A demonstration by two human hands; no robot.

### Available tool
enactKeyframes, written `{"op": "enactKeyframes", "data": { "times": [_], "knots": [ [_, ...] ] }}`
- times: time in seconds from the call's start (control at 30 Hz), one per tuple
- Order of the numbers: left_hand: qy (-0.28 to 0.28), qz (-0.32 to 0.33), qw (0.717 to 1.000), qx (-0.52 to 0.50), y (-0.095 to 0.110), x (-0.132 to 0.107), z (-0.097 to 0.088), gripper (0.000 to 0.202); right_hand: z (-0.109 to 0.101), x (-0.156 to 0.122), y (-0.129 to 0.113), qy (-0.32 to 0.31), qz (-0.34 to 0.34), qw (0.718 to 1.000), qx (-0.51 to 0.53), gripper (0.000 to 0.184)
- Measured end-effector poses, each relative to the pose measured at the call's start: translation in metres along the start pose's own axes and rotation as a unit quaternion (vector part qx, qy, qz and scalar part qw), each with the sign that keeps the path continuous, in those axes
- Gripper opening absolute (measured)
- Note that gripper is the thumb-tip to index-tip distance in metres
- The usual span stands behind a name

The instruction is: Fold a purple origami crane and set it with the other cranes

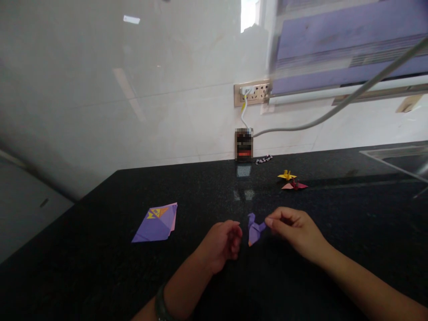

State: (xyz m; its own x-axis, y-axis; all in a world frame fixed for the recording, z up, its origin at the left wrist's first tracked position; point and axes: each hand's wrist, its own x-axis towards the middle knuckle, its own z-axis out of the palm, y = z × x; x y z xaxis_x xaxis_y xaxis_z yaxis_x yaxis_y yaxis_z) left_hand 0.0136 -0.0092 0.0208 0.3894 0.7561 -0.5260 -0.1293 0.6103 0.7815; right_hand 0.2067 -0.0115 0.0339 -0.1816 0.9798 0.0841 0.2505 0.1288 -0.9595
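Note:
A small purple origami crane (254, 232) is just above or on the dark countertop (110, 272), between my two hands. Thumb and forefinger of my right hand (299, 232) pinch the tip on its right side. My left hand (222, 245) is a short way to the left of the crane, fingers loosely curled and apart from the thumb, holding nothing. Farther back to the right sit a yellow origami crane (286, 175) and a dark red and pink one (294, 185).
Purple and pink folded paper sheets (155, 227) lie at the left. By the wall stands a dark box-like object (244, 147), blurred out, with cables running to a socket (256, 92). A beaded string (264, 159) lies beside it. A sink edge (394, 165) shows far right.

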Motion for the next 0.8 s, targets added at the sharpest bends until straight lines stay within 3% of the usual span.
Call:
{"op": "enactKeyframes", "data": {
  "times": [0.1,0.2,0.5,0.8],
  "knots": [
    [0.018,0.032,0.999,0.005,0.000,0.000,0.000,0.021,-0.006,0.008,0.005,0.072,0.039,0.996,0.032,0.022],
    [0.030,0.057,0.998,0.014,-0.001,0.000,0.001,0.020,-0.008,0.011,0.007,0.092,0.046,0.994,0.046,0.023],
    [0.040,0.073,0.995,0.047,-0.003,0.000,0.003,0.020,-0.009,0.018,0.011,0.151,-0.004,0.988,-0.018,0.014],
    [0.047,0.089,0.993,0.061,-0.008,0.002,0.001,0.020,-0.060,0.069,0.010,0.217,0.006,0.968,-0.127,0.013]
  ]
}}
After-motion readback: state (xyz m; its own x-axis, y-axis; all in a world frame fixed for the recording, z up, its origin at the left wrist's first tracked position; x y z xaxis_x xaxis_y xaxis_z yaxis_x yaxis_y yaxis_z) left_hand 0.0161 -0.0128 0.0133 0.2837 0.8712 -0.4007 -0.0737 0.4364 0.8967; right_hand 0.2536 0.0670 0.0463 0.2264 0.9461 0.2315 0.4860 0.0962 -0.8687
